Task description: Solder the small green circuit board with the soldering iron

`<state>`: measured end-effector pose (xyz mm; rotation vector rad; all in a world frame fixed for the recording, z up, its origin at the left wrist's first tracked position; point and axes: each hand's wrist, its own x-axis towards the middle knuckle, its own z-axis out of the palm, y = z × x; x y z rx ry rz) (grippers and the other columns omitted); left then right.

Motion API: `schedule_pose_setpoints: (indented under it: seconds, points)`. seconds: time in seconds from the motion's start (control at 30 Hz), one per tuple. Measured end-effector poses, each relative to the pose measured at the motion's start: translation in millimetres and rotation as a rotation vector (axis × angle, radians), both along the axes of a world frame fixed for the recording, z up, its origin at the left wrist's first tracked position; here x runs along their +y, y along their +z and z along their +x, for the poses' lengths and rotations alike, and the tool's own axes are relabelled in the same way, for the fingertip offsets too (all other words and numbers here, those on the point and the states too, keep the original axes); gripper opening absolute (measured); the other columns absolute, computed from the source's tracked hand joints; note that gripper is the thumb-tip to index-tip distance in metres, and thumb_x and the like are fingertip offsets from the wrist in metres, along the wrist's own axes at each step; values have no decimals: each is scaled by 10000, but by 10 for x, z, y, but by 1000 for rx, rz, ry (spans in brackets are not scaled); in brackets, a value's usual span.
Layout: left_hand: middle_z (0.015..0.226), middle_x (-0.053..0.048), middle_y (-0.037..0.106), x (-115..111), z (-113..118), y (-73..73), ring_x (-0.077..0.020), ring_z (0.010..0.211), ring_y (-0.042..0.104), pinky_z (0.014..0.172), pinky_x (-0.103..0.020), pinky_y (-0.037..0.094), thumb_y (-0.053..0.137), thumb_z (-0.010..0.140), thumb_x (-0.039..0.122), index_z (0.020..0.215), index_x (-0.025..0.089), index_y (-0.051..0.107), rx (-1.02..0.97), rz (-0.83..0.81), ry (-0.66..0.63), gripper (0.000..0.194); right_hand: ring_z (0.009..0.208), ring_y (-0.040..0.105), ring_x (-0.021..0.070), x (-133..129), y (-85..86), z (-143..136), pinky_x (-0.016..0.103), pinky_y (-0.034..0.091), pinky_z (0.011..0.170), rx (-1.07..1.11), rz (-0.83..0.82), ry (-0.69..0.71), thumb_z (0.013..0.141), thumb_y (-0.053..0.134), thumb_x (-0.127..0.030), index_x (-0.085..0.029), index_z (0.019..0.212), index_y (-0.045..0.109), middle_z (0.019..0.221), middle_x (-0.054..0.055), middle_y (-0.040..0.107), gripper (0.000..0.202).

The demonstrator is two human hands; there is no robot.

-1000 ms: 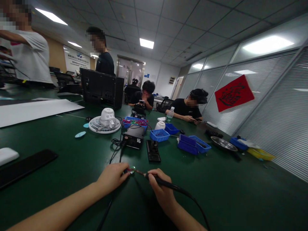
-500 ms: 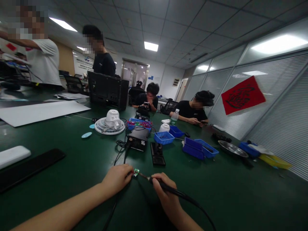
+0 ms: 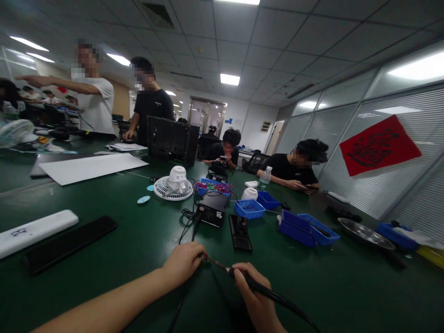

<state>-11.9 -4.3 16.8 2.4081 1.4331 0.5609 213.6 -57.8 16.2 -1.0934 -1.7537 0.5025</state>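
My right hand [image 3: 255, 291] grips the black handle of a soldering iron [image 3: 258, 285], whose thin metal tip points left. Pinched in the fingers of my left hand [image 3: 183, 262] is a small circuit board with a red wire [image 3: 205, 255]; the board is mostly hidden now. The iron's tip reaches close to the wire and board, and whether they touch I cannot tell. Beyond my hands are a black station box [image 3: 210, 209] with cables and a black iron stand [image 3: 240, 233].
White fan parts [image 3: 173, 187] and a blue tray of wires [image 3: 213, 186] lie ahead. Blue bins [image 3: 298, 227] and a metal tray [image 3: 366, 234] are at right. A white bar [image 3: 38, 232] and black bar [image 3: 72, 243] lie left. Several people are beyond.
The view has turned left and up, so most things sit farther right and lower. The green board, visible at my left fingertips before, is now mostly hidden. Both hands keep their grips.
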Motion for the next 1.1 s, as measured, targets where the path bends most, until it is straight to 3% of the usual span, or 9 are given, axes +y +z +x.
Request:
schedule_pose_setpoints:
  seconds: [0.33,1.1]
  points:
    - [916,-14,664,-7,1,-4,-170,872,608,761,-245,429,481,882,236,930,228,635,-2,-4,-18,162,679,660,186,9,11,-3,237,495,641,-2,33,-17,888,531,-278,-181,788,679,731,40,683,204]
    - [924,-23,630,-2,-28,3,-176,881,595,768,-247,429,441,878,178,898,226,605,50,-15,-5,172,668,643,171,-63,105,-81,244,497,646,-8,38,-26,874,534,-217,-186,785,668,718,31,669,164]
